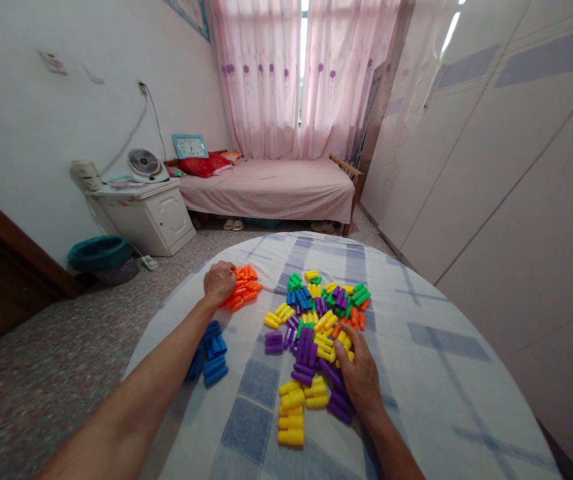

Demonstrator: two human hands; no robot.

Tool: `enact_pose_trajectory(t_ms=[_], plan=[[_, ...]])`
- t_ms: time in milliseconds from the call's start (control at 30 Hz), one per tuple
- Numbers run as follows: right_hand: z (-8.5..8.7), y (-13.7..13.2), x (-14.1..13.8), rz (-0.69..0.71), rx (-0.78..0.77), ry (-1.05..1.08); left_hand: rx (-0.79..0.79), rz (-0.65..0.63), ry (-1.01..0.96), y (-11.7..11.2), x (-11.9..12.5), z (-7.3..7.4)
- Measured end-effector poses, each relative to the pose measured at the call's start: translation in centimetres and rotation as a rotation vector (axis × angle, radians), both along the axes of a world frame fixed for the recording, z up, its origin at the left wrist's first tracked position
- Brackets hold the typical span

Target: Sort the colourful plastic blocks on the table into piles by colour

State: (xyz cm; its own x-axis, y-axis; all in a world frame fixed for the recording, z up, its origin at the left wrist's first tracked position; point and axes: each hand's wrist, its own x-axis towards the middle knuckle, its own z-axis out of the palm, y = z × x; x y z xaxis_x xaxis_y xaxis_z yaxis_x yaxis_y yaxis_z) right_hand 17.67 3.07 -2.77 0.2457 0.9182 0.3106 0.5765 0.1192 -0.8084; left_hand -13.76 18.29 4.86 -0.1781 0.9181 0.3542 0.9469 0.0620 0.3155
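Observation:
My left hand (220, 281) is closed with its fingers curled at the left edge of a pile of orange plastic blocks (244, 291); whatever is in its fingers is hidden. My right hand (360, 367) has its thumb and fingers around a yellow plastic block (344, 341), at the right side of a mixed heap. That heap holds purple blocks (306, 347), green blocks (360, 294), blue blocks (298, 299) and a few orange ones (358, 319). Each block looks like several short rounded tubes joined side by side.
Blue blocks (215, 353) form a group beside my left forearm. Yellow blocks (291, 417) lie grouped near the front, with purple ones (339, 405) by my right wrist. A checked cloth covers the round table (426, 400). Beyond it stand a bed (271, 190) and a white cabinet (166, 217).

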Motion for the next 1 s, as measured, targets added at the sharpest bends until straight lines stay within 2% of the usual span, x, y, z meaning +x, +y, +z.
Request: enact_pose_trajectory(t_ms=[67, 133, 200, 233, 333, 400, 500, 600, 733, 867, 1000], plan=[[0.0, 0.0, 0.0, 0.008, -0.01, 0.004, 0.019, -0.071, -0.001, -1.4, 1.1, 0.3], [0.1, 0.0, 0.0, 0.006, -0.013, 0.011, 0.036, -0.221, -0.053, -3.6, 2.8, 0.3], [0.1, 0.0, -0.1, 0.002, -0.006, 0.019, 0.018, -0.384, -0.162, -6.3, 4.6, -0.4], [0.2, 0.0, -0.1, -0.001, -0.001, 0.022, -0.003, -0.418, -0.214, -7.8, 5.5, -1.0], [0.3, -0.1, -0.2, -0.001, 0.012, 0.032, -0.091, -0.393, -0.324, -11.4, 8.0, -3.7], [0.4, -0.1, -0.2, 0.0, 0.028, 0.041, -0.132, -0.35, -0.402, -13.0, 9.4, -5.5], [0.4, -0.2, -0.1, 0.003, 0.051, 0.053, -0.126, -0.325, -0.519, -14.1, 11.3, -7.2], [0.5, -0.2, -0.1, -0.004, 0.043, 0.06, -0.063, -0.315, -0.571, -14.6, 13.0, -7.8], [0.5, -0.2, -0.1, 0.002, 0.028, 0.065, 0.03, -0.29, -0.604, -15.3, 13.9, -7.6], [0.6, -0.3, -0.1, -0.005, 0.037, 0.073, 0.085, -0.289, -0.733, -15.8, 13.1, -7.1], [0.5, -0.2, 0.0, -0.006, 0.028, 0.082, 0.108, -0.349, -0.905, -15.8, 12.5, -6.5]])
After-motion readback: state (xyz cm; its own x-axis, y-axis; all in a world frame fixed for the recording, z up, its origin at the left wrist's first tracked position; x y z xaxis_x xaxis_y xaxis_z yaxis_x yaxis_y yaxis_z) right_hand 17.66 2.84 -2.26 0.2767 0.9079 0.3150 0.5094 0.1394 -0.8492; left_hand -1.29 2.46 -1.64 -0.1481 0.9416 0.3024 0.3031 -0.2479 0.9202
